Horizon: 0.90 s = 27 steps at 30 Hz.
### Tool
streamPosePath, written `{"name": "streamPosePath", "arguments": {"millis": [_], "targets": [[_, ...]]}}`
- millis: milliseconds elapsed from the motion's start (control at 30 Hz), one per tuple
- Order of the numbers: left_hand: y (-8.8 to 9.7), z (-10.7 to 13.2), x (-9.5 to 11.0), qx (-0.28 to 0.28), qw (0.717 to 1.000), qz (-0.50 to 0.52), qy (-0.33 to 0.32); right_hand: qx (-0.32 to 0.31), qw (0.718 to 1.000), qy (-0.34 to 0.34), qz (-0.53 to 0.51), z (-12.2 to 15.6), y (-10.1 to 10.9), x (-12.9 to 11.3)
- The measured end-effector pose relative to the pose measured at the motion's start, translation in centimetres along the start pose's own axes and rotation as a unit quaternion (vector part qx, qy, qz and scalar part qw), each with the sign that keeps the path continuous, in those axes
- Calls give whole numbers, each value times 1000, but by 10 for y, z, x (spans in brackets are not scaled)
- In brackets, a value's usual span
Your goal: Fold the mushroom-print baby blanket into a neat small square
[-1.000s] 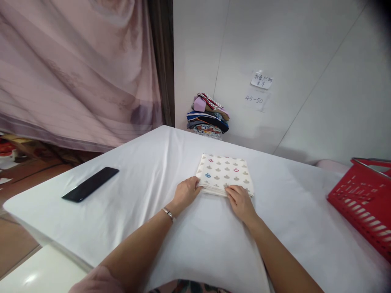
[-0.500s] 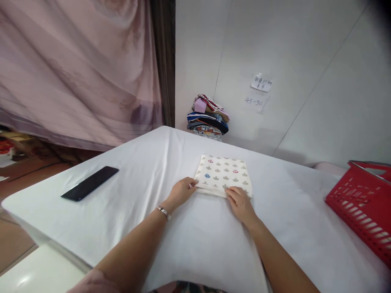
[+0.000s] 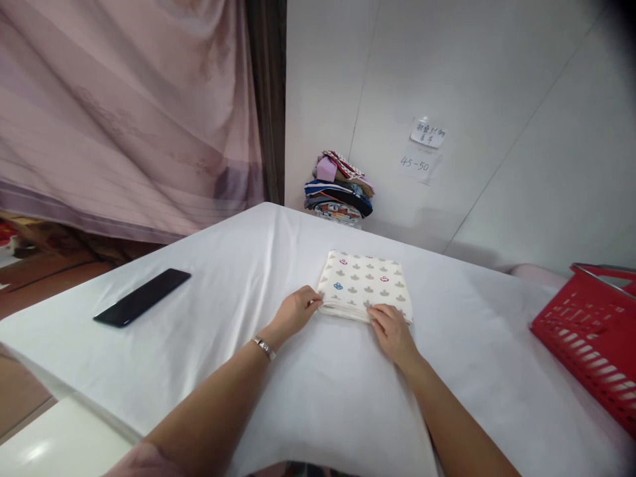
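We have both hands at the near edge of the folded cloth (image 3: pixel 365 279), a cream piece with grey, red and blue motifs, lying flat on the white-covered table (image 3: pixel 477 358) just beyond our fingertips; our left hand (image 3: pixel 297 310) pinches its near left corner between thumb and fingers; our right hand (image 3: pixel 396 336) pinches the same edge further along, short of the right corner, fingers on top and thumb at the front; we judge that taking the edge at two spread points keeps the layers aligned and the fold square, while the table bears the weight.

Well to the left of our grip lies a dark, flat, phone-like slab (image 3: pixel 144 297), apart from the cloth and, we suppose, set there to leave the middle free; well to the right stands a red basket (image 3: pixel 589 334), perhaps kept aside for the same reason; beyond the grip, past the table's far edge, rises a stack of fabrics (image 3: pixel 339 189), seemingly piled there out of our arms' way.
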<state>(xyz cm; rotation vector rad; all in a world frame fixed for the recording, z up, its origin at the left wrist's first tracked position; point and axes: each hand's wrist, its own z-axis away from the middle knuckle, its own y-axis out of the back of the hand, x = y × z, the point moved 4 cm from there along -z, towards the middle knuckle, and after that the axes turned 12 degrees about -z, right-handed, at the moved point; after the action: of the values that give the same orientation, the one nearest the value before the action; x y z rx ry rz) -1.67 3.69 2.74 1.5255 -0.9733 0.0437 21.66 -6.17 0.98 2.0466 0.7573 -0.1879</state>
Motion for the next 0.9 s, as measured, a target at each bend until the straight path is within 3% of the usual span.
{"name": "streamPosePath", "arguments": {"millis": [300, 400, 733, 900], "targets": [[-4, -3, -2, 19, 1000, -2, -18, -4, 1000, -3, -3, 1, -1, 3], [-3, -3, 2, 45, 998, -29, -39, -3, 1000, -4, -3, 0, -1, 2], [-3, -1, 8, 48, 978, -185, -78, -5, 1000, -7, -8, 0, 0, 2], [-4, 2, 9, 35, 979, -189, -73, -9, 1000, -12, -15, -1, 0, 1]]}}
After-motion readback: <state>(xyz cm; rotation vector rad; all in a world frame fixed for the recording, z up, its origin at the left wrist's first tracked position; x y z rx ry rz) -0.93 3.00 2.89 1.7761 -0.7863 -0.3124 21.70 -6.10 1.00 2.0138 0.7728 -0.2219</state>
